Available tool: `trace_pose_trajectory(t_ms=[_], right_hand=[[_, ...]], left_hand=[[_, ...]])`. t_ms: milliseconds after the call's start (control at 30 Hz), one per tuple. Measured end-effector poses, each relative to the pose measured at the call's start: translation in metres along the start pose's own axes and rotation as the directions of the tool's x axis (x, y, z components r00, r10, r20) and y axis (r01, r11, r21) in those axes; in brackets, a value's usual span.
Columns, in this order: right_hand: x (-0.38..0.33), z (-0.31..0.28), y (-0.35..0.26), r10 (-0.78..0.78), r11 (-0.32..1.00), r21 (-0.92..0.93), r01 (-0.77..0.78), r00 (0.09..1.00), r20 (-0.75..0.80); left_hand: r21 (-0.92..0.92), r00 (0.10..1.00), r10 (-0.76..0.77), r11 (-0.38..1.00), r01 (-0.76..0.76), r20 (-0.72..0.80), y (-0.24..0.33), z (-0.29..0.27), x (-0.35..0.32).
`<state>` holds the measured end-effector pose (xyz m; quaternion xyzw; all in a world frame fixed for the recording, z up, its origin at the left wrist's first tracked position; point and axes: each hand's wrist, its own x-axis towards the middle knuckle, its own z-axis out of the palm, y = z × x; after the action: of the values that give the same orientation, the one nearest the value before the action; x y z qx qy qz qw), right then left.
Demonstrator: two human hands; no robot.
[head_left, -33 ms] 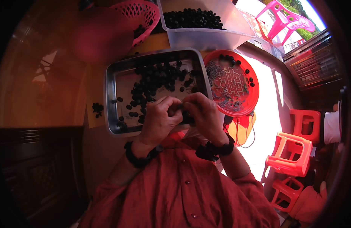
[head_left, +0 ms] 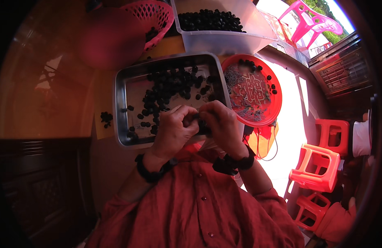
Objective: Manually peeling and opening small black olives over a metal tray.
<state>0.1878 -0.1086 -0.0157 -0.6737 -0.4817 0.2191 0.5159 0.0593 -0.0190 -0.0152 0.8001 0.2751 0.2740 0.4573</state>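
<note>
My left hand (head_left: 175,127) and my right hand (head_left: 222,127) meet over the near right part of a steel tray (head_left: 120,93). Fingers of both are bent and pinched together around a small dark fruit (head_left: 195,117), mostly hidden between the fingertips. Many dark, round, grape-like fruits (head_left: 170,84) lie heaped and scattered in the tray. Right of it, a red round plate (head_left: 277,103) bears thin stalk-like bits (head_left: 244,108) and several dark fruits (head_left: 274,87) near its rim. Each wrist wears a black band.
A clear plastic bin (head_left: 224,41) with more dark fruit stands behind the tray, beside a pink perforated basket (head_left: 164,25). A blurred pink round shape (head_left: 112,39) covers the upper left. A small dark cluster (head_left: 106,119) lies left of the tray. Red stools (head_left: 319,165) stand at right.
</note>
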Motion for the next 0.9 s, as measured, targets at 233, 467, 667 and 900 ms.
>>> trace_pose_trajectory(t_ms=[233, 467, 667, 900], right_hand=[[-0.002, -0.001, -0.003, -0.242, 0.949, -0.195, 0.247, 0.969, 0.050], [-0.006, -0.008, -0.011, -0.343, 0.902, -0.240, 0.360, 0.933, 0.110], [-0.009, -0.009, -0.012, -0.327, 0.914, -0.217, 0.343, 0.939, 0.105], [-0.013, -0.007, -0.006, -0.313, 0.935, -0.147, 0.324, 0.945, 0.089]], left_hand=[[0.070, 0.996, 0.085, 0.994, -0.086, 0.024, 0.004, -0.002, -0.004], [-0.022, 0.999, 0.019, 1.000, -0.018, 0.048, 0.011, 0.000, -0.009], [0.044, 0.995, 0.088, 0.995, -0.089, 0.036, 0.010, 0.002, -0.011], [0.056, 0.996, 0.076, 0.995, -0.079, 0.050, 0.015, 0.003, -0.013]])
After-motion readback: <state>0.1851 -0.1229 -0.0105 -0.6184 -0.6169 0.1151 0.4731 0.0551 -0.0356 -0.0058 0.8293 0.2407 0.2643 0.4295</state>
